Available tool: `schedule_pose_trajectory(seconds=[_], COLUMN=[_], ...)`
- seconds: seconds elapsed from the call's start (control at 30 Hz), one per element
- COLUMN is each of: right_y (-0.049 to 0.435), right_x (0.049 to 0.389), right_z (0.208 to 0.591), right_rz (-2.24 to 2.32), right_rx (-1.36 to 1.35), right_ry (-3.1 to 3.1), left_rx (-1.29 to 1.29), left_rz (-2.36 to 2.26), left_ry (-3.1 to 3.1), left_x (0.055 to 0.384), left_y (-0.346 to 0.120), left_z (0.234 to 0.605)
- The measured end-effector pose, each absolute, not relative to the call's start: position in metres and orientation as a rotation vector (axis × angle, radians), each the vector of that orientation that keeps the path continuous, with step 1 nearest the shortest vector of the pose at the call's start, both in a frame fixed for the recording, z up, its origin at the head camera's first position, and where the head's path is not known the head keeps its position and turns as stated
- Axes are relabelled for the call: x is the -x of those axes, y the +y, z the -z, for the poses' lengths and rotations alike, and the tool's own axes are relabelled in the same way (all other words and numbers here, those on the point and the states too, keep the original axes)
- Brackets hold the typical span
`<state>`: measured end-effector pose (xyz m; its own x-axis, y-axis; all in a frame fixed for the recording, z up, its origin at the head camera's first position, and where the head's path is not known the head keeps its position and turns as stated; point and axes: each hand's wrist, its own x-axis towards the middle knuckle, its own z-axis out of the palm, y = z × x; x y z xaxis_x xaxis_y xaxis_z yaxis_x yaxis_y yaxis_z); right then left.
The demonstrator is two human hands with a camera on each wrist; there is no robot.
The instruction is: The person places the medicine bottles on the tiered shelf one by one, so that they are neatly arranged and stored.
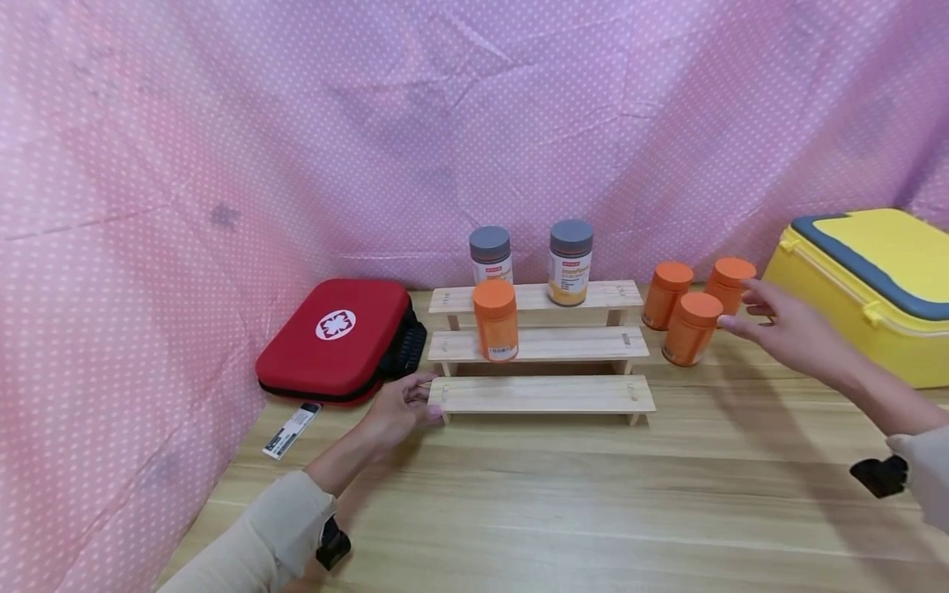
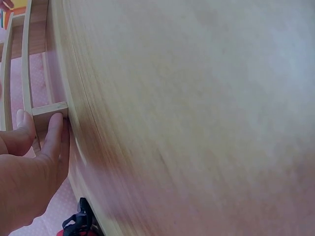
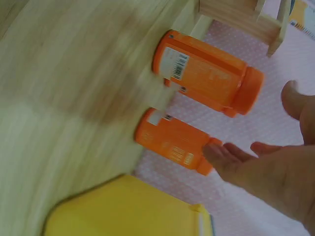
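My left hand (image 1: 396, 409) grips the left end of the lowest step of a three-tier wooden rack (image 1: 541, 395); in the left wrist view, thumb and fingers sit around the end of the wood. On the middle step stands an orange bottle (image 1: 497, 325). Two grey-lidded bottles, one on the left (image 1: 490, 251) and one on the right (image 1: 570, 268), stand at the top step. My right hand (image 1: 797, 333) reaches over the right side, thumb and fingers spread, holding nothing. Close beside it are three upright orange bottles, the front one (image 1: 688, 333) nearest the thumb; fingertips overlap another bottle's lid (image 3: 205, 164) in the right wrist view.
A red first-aid case (image 1: 334, 338) lies left of the rack, with a white label strip (image 1: 292, 431) in front of it. At the right stands a yellow box (image 1: 867, 305) with a grey-trimmed lid. Pink dotted cloth (image 1: 445, 123) hangs behind the wooden table (image 1: 519, 511).
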<state>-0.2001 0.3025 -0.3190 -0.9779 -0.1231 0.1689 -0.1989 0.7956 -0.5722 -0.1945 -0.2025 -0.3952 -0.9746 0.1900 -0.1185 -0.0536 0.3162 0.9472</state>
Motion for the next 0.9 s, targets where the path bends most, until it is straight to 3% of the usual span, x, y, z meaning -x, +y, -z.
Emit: schedule_pose_trajectory(seconds=[0.9], right_y=[0.29], right_x=[0.222], right_z=[0.344], right_rz=[-1.016], right_rx=[-0.327], right_ry=[-2.865], left_rx=[-0.063], left_rz=[-1.716], left_ry=[2.381], left_x=[0.197], left_y=[-0.201], left_z=[0.397])
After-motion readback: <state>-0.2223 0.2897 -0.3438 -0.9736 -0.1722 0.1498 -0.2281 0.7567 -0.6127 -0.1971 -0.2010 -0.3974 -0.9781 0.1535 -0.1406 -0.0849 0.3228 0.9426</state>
